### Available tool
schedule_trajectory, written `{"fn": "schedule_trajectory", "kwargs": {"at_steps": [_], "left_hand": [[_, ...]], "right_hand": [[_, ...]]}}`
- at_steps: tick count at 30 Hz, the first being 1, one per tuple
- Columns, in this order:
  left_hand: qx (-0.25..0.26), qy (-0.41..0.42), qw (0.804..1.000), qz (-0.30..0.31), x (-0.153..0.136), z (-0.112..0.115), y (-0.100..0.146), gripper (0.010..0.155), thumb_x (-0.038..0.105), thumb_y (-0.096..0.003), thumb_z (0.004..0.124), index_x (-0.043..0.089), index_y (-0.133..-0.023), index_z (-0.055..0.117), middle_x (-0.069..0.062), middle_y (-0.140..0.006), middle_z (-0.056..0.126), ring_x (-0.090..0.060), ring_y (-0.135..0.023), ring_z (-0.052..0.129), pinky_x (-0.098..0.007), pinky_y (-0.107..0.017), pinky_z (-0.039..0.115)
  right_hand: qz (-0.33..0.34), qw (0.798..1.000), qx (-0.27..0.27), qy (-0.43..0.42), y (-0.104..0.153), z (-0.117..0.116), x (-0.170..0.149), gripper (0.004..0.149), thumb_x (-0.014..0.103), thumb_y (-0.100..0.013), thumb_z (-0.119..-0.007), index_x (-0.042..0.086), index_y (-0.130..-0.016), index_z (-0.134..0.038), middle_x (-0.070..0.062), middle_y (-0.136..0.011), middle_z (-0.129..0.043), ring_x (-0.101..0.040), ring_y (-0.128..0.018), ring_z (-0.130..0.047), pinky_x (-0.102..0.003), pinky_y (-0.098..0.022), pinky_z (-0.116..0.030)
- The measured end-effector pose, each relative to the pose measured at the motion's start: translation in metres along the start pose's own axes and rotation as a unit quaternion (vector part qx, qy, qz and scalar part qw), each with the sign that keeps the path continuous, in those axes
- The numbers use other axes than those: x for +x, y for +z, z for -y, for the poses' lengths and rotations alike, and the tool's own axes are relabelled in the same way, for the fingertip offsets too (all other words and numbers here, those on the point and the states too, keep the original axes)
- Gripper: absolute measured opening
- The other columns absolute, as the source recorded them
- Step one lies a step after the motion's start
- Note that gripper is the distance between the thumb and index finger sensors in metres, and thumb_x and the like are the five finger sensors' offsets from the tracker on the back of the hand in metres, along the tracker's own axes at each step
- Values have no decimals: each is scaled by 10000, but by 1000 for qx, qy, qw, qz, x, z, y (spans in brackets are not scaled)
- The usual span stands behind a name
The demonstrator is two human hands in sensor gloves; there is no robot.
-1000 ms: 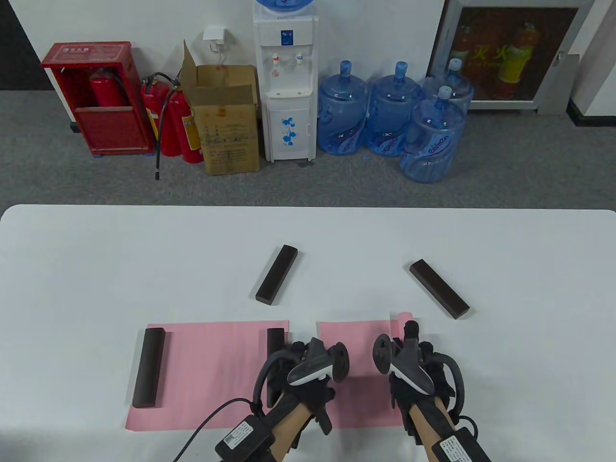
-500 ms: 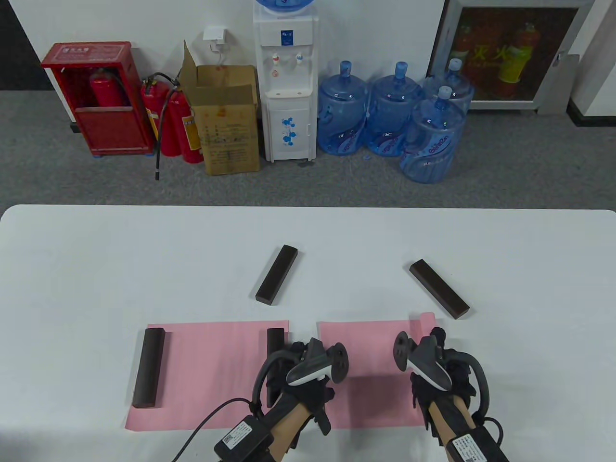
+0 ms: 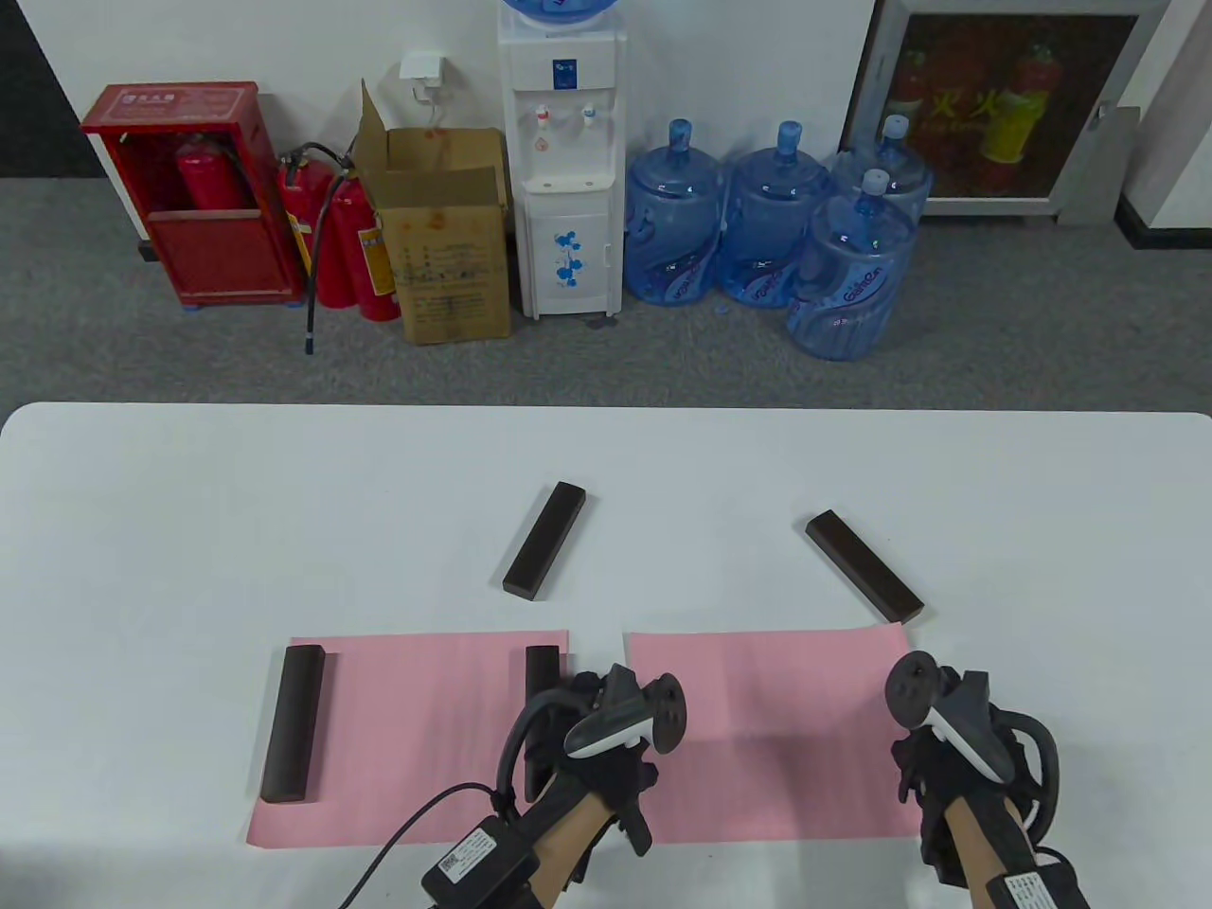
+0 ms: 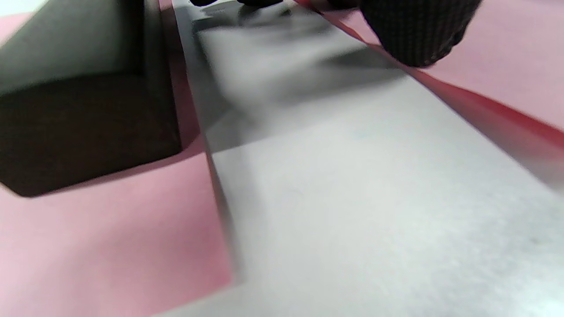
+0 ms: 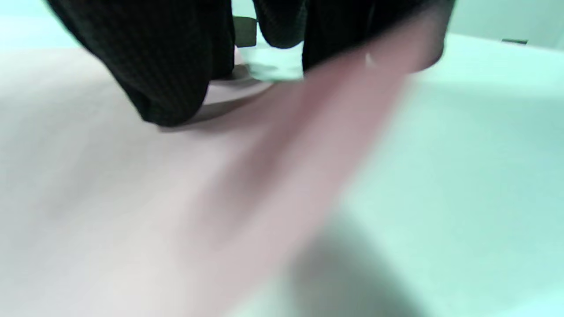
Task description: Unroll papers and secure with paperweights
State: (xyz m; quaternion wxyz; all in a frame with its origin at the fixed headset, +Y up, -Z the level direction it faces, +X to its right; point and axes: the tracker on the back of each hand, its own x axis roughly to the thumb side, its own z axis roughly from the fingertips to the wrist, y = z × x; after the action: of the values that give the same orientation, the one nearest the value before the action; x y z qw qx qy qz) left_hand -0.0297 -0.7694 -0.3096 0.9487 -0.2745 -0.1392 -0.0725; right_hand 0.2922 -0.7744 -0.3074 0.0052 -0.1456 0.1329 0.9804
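Right hand (image 3: 956, 748) presses the right sheet's (image 3: 767, 701) right edge flat on the table (image 3: 189, 492), fingers down. Left hand (image 3: 606, 734) pins its left edge. Two loose weights (image 3: 543, 541) (image 3: 864, 567) lie beyond.

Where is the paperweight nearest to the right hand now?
In the table view the paperweight lies slanted on the white table, right of centre, its near end at the second pink sheet's far right corner.

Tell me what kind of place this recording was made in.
Probably an office or lab utility corner, not a home. Behind the white table stand a water dispenser with spare blue water jugs, red fire extinguishers beside a red extinguisher cabinet, and grey commercial carpet.
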Motion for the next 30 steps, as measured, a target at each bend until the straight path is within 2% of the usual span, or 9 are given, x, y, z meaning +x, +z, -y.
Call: {"fn": "schedule_trajectory", "kwargs": {"at_steps": [5,10,11,15,18,21,23,26,30], "left_hand": [[-4,-1,1000,-4,0,-1,0,719,524,-500,711,455,-1107,330,-71,-1256,287,-458,-1147,321,-655,-804,291],[-53,-7,999,-5,1,-12,-4,766,537,-493,747,453,-1115,308,-73,-1256,271,-444,-1142,347,-639,-803,319],[-53,3,999,1,0,-17,-5,763,537,-486,756,439,-1123,347,-91,-1253,311,-445,-1137,373,-638,-800,337],[-40,76,996,3,-14,-55,-7,737,535,-480,758,431,-1123,412,-116,-1248,416,-462,-1113,460,-639,-782,399],[-1,102,994,-25,-34,-94,-10,721,543,-488,736,433,-1126,419,-115,-1249,428,-458,-1114,470,-640,-780,410],[59,97,990,-83,-59,-122,-24,753,536,-484,741,402,-1129,375,-110,-1242,461,-457,-1111,504,-647,-772,440],[86,80,985,-123,-75,-132,-38,742,530,-487,732,413,-1125,372,-132,-1236,473,-456,-1105,532,-647,-766,463],[79,68,979,-174,-97,-131,-67,733,524,-493,716,424,-1120,351,-130,-1231,495,-457,-1094,568,-646,-759,487],[63,61,975,-204,-113,-118,-99,733,512,-495,715,442,-1109,320,-136,-1213,546,-454,-1074,625,-645,-746,522]], "right_hand": [[3,1000,8,-1,0,1,0,590,369,-409,-861,330,-974,-698,-85,-1119,-412,-372,-944,-663,-551,-662,-623],[5,1000,14,-12,0,1,-2,589,364,-412,-860,325,-975,-692,-85,-1119,-424,-380,-951,-639,-554,-670,-610],[6,1000,14,-13,0,1,-2,590,363,-412,-859,326,-976,-690,-82,-1118,-429,-380,-953,-636,-554,-671,-608],[8,1000,15,-14,1,1,-1,590,361,-414,-857,321,-978,-688,-84,-1118,-435,-383,-956,-630,-557,-675,-604],[9,1000,15,-16,1,1,-2,589,359,-415,-857,319,-978,-688,-82,-1117,-445,-385,-960,-623,-559,-679,-598],[10,1000,15,-18,1,1,-2,590,360,-415,-855,320,-979,-687,-82,-1116,-449,-384,-962,-620,-560,-679,-596],[11,1000,14,-19,1,1,-2,590,360,-415,-854,319,-979,-686,-82,-1115,-452,-385,-963,-619,-561,-680,-595],[13,1000,14,-19,1,1,-2,590,359,-417,-853,315,-980,-686,-84,-1115,-457,-386,-967,-615,-563,-684,-592],[15,1000,14,-20,1,1,-3,590,360,-416,-853,315,-980,-686,-84,-1114,-459,-388,-969,-611,-566,-685,-589]]}}
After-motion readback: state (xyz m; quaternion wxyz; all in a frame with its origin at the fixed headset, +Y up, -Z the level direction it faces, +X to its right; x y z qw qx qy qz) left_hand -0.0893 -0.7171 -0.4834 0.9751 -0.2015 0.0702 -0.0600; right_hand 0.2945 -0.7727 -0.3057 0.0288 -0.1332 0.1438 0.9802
